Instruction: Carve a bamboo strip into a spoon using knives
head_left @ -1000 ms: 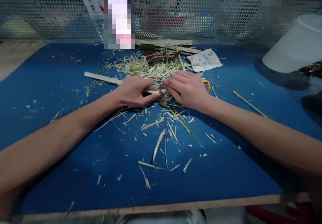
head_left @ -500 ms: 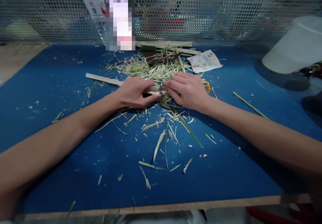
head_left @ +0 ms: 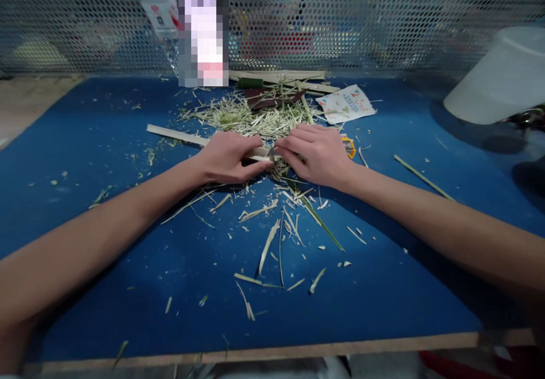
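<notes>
My left hand (head_left: pixel 230 156) is closed around a pale, flat bamboo strip (head_left: pixel 176 135). The strip sticks out to the left of the hand, and its other end shows between thumb and forefinger. In my right hand (head_left: pixel 321 153) is a utility knife (head_left: pixel 349 147); its yellow-orange handle end pokes out behind the hand. The knife's blade (head_left: pixel 271 152) meets the strip's right end, close to my left thumb tip. Most of the handle is hidden by my fingers. Shavings (head_left: pixel 279 169) lie under and between the two hands.
Behind my hands is a heap of shavings (head_left: pixel 238 116) with a dark red piece (head_left: pixel 272 98). A printed packet (head_left: pixel 347 105) lies right of it. A plastic bottle (head_left: pixel 164 21) and a blurred-out upright object (head_left: pixel 203 38) stand before the perforated metal screen (head_left: pixel 340 4). A white bucket (head_left: pixel 496 78) is at right.
Hardly anything differs. Both hands keep their hold on the strip and knife, and the strip's left end has shifted very slightly to the right.
</notes>
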`<action>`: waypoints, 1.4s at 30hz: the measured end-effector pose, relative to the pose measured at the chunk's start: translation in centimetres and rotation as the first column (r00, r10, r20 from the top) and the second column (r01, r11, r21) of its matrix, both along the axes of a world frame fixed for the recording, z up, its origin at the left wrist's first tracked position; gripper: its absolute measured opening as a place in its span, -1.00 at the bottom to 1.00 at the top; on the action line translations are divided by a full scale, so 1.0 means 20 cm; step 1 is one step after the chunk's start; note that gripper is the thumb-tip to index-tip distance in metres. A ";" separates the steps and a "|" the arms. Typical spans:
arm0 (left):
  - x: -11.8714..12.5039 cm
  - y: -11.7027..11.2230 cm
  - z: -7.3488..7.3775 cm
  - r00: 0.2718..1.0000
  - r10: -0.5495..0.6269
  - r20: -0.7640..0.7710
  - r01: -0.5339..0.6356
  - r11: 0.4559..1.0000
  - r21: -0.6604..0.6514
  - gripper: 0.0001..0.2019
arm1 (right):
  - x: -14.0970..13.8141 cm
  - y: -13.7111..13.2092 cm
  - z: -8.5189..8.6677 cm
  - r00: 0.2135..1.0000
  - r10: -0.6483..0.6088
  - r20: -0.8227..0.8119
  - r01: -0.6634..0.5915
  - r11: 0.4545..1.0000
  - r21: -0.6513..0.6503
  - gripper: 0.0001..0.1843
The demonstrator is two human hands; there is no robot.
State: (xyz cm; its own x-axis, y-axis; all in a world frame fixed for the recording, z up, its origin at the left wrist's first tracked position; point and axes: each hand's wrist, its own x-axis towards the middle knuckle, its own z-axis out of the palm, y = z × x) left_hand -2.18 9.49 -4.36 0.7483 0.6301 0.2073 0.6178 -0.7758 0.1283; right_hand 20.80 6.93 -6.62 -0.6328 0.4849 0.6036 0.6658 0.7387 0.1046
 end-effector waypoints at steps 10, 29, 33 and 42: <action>0.00 0.00 0.00 1.000 -0.012 0.010 0.012 1.000 0.014 -0.59 | 0.00 -0.01 0.00 1.000 -0.018 -0.018 0.017 1.000 -0.018 -0.74; -0.01 -0.02 0.02 0.991 -0.005 0.130 0.008 1.000 -0.023 -0.55 | -0.01 0.00 0.03 0.985 -0.100 -0.140 0.097 0.995 -0.027 -0.79; -0.02 -0.02 0.03 0.991 -0.022 0.130 0.021 1.000 0.010 -0.61 | -0.03 -0.01 0.04 0.985 -0.129 -0.116 0.131 0.991 0.010 -0.79; -0.06 -0.06 0.05 0.979 -0.138 0.149 0.129 0.989 0.068 -0.70 | -0.05 -0.02 0.05 0.979 -0.189 -0.083 0.187 0.982 -0.031 -0.68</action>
State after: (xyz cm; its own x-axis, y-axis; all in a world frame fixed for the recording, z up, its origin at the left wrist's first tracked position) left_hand -3.34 8.28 -3.38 0.7812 0.5106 0.3592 0.4851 -0.8587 0.1656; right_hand 19.81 6.46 -5.65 -0.4763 0.6047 0.6383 0.7986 0.6014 0.0262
